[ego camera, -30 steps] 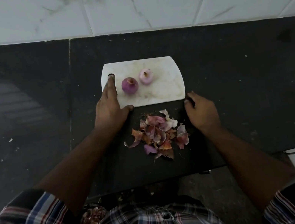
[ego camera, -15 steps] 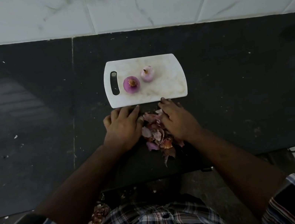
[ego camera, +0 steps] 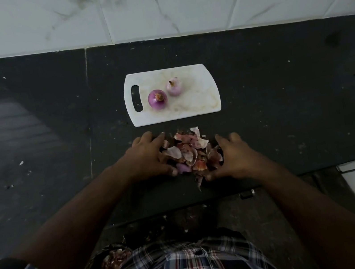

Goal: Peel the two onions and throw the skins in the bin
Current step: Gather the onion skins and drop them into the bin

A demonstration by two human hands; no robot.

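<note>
Dark bench (ego camera: 282,93) beneath white tiles: both peeled onions (ego camera: 157,99) are left on the board (ego camera: 195,105). The left hand (ego camera: 150,160) and right hand (ego camera: 234,157), off the board a second ago, are now cupped, fingers loosely spread, around the skins (ego camera: 190,153), so binning is judged next.

Hands now apart, flanking onion skins (ego camera: 188,153)

Both forearms extend forward, converging. Left hand (ego camera: 150,157): palm down, fingers spread and lightly curved, thumb pointing inward. Right hand (ego camera: 234,156): palm down, fingers lightly curled, thumb low. The hands sit near each other, not touching.
</note>
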